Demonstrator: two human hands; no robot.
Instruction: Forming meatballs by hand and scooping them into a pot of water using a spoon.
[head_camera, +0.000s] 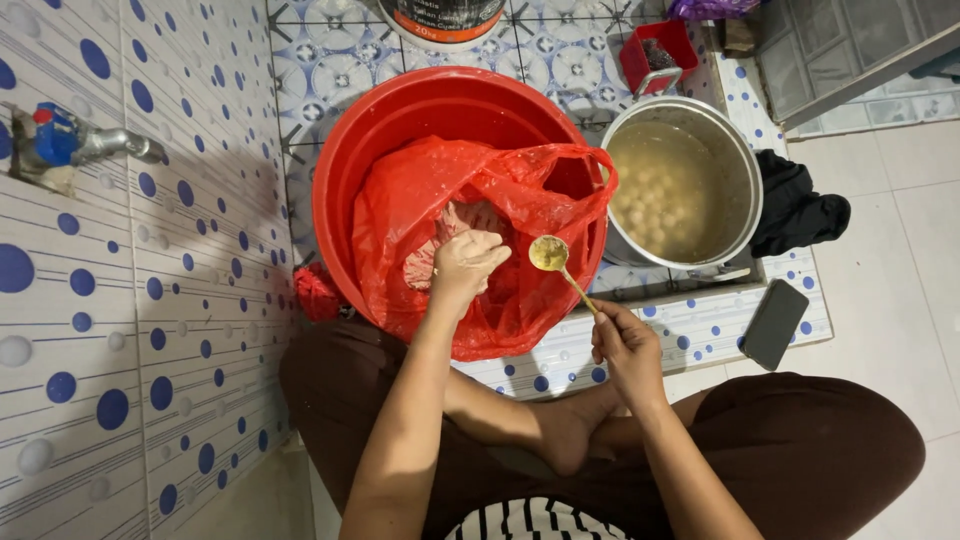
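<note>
A big red basin stands on the patterned tiled floor, lined with a red plastic bag that holds a pinkish paste. My left hand hovers over the bag, fingers closed in a fist on some of the paste. My right hand grips the handle of a metal spoon, whose bowl carries a lump of the mixture just right of the left fist. Next to the basin on the right, a steel pot contains cloudy liquid with several pale round balls.
A dark phone lies on the tiles at right, a black cloth behind the pot, a small red basket and a bucket at the back. A tap juts from the dotted wall at left. My crossed legs fill the foreground.
</note>
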